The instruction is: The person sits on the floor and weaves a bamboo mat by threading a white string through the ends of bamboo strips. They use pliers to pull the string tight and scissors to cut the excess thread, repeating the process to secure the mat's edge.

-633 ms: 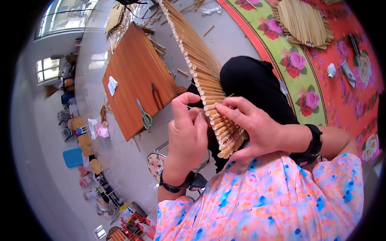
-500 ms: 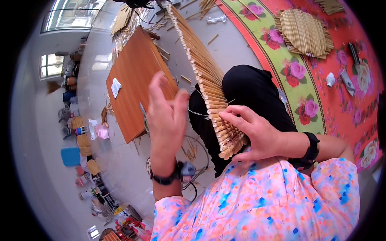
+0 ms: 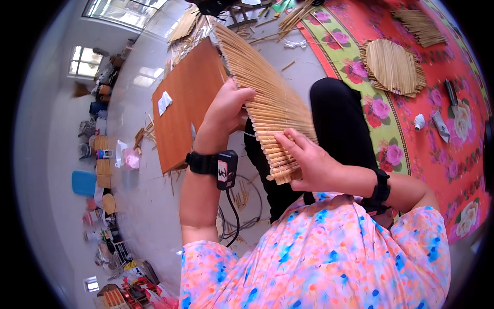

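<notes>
A long mat of thin straw-coloured reeds [image 3: 272, 87], laid side by side and bound with thread, slants across my lap and away from me. My left hand [image 3: 225, 107] grips its left edge, thumb on top and the other fingers mostly hidden beneath. At the near end my right hand [image 3: 318, 165] holds the mat, fingertips on its upper face and thumb by the end reeds. A pale thread shows between the left edge and my right fingertips. Both wrists wear black straps.
Left of the mat stands a low brown wooden table [image 3: 185, 110] with a white cloth [image 3: 164, 103]. To the right, a red floral sheet [image 3: 417, 165] bears a rounded reed mat [image 3: 393, 67], a black-handled tool [image 3: 451, 92], a metal blade [image 3: 441, 126] and a white bundle [image 3: 419, 122].
My left hand, raised and apart from the mat before, has come to grip its left edge. The mat has tilted, showing more of its upper face. My right hand stays at its near end.
</notes>
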Action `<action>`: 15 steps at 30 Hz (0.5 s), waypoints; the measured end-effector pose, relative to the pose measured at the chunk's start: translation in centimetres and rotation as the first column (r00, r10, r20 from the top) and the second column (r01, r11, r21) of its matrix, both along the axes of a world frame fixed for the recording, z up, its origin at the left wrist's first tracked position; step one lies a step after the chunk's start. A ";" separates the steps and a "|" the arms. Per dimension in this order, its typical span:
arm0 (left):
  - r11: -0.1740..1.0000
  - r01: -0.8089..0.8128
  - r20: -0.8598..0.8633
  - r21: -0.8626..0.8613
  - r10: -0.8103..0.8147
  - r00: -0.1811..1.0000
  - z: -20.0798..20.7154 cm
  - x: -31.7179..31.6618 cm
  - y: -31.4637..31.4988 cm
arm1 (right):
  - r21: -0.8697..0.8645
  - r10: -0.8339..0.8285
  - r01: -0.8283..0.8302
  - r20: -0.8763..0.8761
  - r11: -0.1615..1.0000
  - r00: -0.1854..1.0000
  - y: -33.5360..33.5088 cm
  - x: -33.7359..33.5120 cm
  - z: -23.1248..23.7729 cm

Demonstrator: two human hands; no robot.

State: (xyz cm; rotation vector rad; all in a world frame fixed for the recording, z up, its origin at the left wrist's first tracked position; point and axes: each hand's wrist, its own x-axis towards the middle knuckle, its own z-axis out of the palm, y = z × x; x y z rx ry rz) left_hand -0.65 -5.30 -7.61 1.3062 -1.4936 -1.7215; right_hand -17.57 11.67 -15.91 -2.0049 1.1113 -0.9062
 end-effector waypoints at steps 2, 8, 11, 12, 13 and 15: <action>0.994 -0.098 -0.125 -0.057 0.090 0.988 1.6 1.4 1.9 | -0.029 0.038 -0.039 -0.049 0.999 0.998 -0.4 0.0 1.2; 0.845 -0.444 -0.448 -0.297 0.287 0.847 2.9 7.0 7.6 | -0.284 0.087 -0.115 -0.107 0.952 0.990 -1.8 -1.3 4.2; 0.742 -0.598 -0.592 -0.303 0.345 0.728 1.1 8.2 10.1 | -0.325 -0.205 0.218 0.075 0.920 0.976 -0.3 -2.3 4.2; 0.717 -0.636 -0.646 -0.286 0.346 0.680 0.2 8.3 10.5 | -0.303 -0.315 0.345 0.145 0.888 0.938 0.5 -2.5 4.1; 0.702 -0.665 -0.675 -0.254 0.363 0.642 -0.1 8.0 11.2 | -0.149 -0.383 0.440 0.300 0.886 0.874 1.4 -2.3 3.9; 0.681 -0.716 -0.749 -0.157 0.390 0.535 -2.3 7.7 11.1 | 0.173 -0.321 0.272 0.422 0.947 0.848 2.1 -2.4 2.0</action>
